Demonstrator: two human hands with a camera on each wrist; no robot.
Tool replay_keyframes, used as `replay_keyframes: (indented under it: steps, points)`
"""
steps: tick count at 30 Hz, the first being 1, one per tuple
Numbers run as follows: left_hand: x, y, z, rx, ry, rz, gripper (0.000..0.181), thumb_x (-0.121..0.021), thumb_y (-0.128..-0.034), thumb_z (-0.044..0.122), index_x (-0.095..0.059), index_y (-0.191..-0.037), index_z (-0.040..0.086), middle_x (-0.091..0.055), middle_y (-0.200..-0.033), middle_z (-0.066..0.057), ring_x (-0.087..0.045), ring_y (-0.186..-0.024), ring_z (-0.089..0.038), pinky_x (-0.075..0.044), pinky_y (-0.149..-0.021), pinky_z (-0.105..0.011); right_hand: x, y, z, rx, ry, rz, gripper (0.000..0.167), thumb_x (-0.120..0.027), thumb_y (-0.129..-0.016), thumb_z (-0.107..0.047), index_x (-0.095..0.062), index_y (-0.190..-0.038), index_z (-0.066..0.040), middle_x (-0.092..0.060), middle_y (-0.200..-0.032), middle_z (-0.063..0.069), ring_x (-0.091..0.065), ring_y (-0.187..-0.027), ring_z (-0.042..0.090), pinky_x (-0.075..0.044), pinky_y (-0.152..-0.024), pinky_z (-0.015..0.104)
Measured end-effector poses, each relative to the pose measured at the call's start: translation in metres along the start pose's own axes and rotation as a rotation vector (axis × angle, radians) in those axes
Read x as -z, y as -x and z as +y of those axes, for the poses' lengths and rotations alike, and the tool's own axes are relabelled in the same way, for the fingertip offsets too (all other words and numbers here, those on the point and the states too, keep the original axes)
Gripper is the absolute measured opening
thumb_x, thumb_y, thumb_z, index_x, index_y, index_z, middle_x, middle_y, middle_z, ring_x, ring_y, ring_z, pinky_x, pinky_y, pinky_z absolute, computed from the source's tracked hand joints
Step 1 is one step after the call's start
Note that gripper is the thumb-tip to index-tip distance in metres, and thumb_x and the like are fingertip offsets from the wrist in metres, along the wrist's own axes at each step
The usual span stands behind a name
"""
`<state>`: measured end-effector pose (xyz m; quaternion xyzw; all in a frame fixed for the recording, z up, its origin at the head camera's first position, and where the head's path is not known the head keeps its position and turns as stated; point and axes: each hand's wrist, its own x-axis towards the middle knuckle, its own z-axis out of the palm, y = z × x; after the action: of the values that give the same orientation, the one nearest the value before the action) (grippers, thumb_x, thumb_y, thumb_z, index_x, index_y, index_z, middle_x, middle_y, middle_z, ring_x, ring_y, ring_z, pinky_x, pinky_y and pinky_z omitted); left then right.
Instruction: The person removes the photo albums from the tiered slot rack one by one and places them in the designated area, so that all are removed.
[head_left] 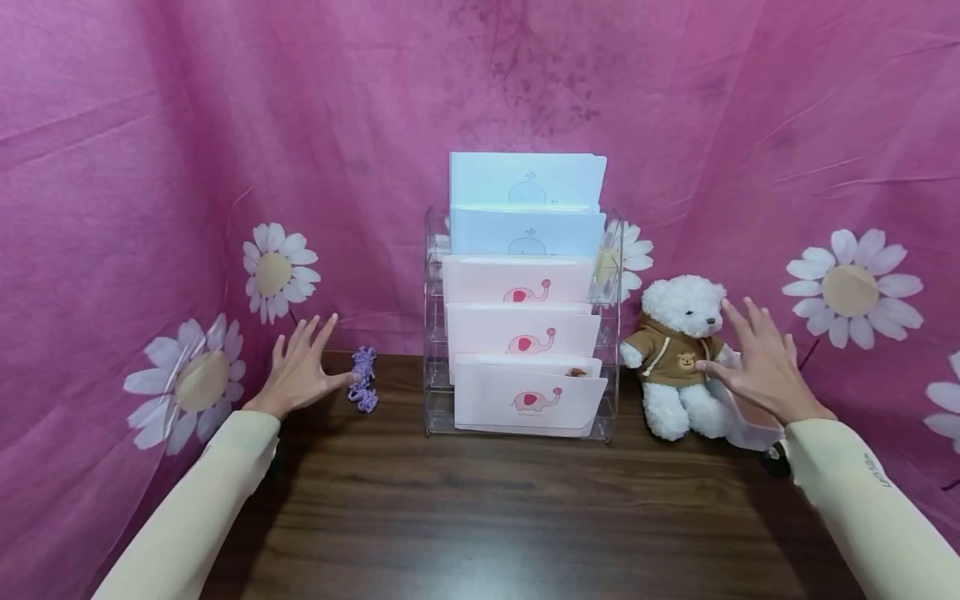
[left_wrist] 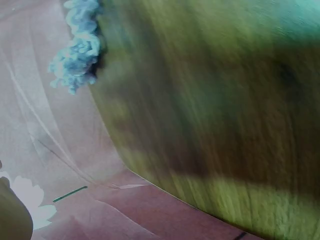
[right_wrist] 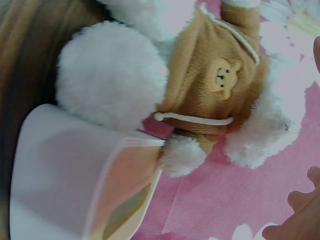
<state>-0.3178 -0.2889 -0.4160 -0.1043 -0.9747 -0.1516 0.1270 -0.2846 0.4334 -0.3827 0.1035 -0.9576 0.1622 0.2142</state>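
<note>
My left hand (head_left: 302, 371) is raised with spread fingers near the back left of the table, holding nothing. Beside its thumb lies a purple, curly bundle (head_left: 363, 381), which looks bluish in the left wrist view (left_wrist: 79, 55). My right hand (head_left: 767, 368) is also spread, in front of a pale pink container (head_left: 750, 421) that it partly hides. Left of that hand sits a white teddy bear (head_left: 670, 408) in a brown hoodie (right_wrist: 200, 75). In the right wrist view the container (right_wrist: 60, 175) stands against the bear's leg, something yellowish inside it.
A clear tiered rack (head_left: 429, 392) stands at the back middle of the wooden table (head_left: 480, 517). It holds blue whale-print cards (head_left: 480, 179) above pink elephant-print ones (head_left: 483, 396). Behind hangs a pink cloth (head_left: 360, 125) with daisies. A dark object (head_left: 776, 460) shows by the right wrist.
</note>
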Motion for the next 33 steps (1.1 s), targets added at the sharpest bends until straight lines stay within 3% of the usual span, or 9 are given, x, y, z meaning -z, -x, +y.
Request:
replay_keyframes:
  steps: [9, 15, 21, 23, 29, 33]
  points:
    - [0.011, -0.012, 0.004, 0.050, 0.182, -0.014, 0.118, -0.074, -0.0824, 0.059, 0.003, -0.165, 0.024, -0.010, -0.170, -0.024, -0.012, -0.154, -0.051, -0.012, -0.119, -0.074, 0.012, -0.023, -0.003, 0.013, -0.079, 0.103, 0.104, -0.076, -0.086, -0.038, -0.010, -0.165, -0.019, -0.004, -0.170, 0.025, -0.007, -0.153, 0.055, -0.008, -0.111, 0.083]
    - [0.024, -0.017, 0.010, 0.094, 0.434, -0.002, 0.119, -0.076, -0.0850, 0.052, 0.009, -0.164, 0.027, -0.001, -0.173, -0.014, -0.007, -0.158, -0.044, -0.013, -0.120, -0.073, 0.012, -0.039, -0.012, -0.008, -0.173, 0.166, 0.102, -0.075, -0.086, -0.034, -0.011, -0.165, -0.018, -0.004, -0.171, 0.022, -0.004, -0.156, 0.050, -0.006, -0.117, 0.078]
    - [0.037, -0.025, 0.024, 0.163, 0.657, -0.029, 0.117, -0.073, -0.0880, 0.053, 0.016, -0.162, 0.033, 0.003, -0.173, -0.012, -0.004, -0.159, -0.042, -0.011, -0.120, -0.073, 0.021, -0.055, -0.031, -0.049, -0.257, 0.205, 0.100, -0.072, -0.089, -0.036, -0.010, -0.165, -0.020, -0.006, -0.172, 0.019, -0.005, -0.158, 0.045, -0.006, -0.120, 0.075]
    - [0.038, -0.030, 0.029, 0.162, 0.718, -0.029, 0.117, -0.073, -0.0888, 0.051, 0.016, -0.162, 0.032, 0.002, -0.173, -0.011, -0.005, -0.159, -0.040, -0.012, -0.122, -0.071, 0.025, -0.061, -0.038, -0.074, -0.301, 0.199, 0.098, -0.070, -0.091, -0.038, -0.008, -0.165, -0.022, -0.005, -0.173, 0.015, -0.005, -0.159, 0.042, -0.007, -0.122, 0.071]
    - [0.035, -0.045, 0.045, 0.117, 0.913, -0.028, 0.111, -0.072, -0.0941, 0.031, 0.015, -0.163, 0.025, -0.004, -0.173, -0.014, -0.009, -0.159, -0.037, -0.015, -0.127, -0.057, 0.034, -0.079, -0.061, -0.197, -0.523, 0.132, 0.091, -0.064, -0.097, -0.042, -0.002, -0.163, -0.039, -0.003, -0.174, 0.001, -0.010, -0.158, 0.039, -0.013, -0.125, 0.065]
    - [0.034, -0.048, 0.056, 0.143, 1.005, -0.058, 0.108, -0.070, -0.0955, 0.029, 0.014, -0.163, 0.024, -0.007, -0.173, -0.012, -0.012, -0.159, -0.035, -0.017, -0.128, -0.055, 0.037, -0.097, -0.081, -0.220, -0.787, 0.141, 0.089, -0.067, -0.097, -0.029, -0.008, -0.164, -0.031, -0.007, -0.173, 0.009, -0.011, -0.160, 0.032, -0.014, -0.130, 0.048]
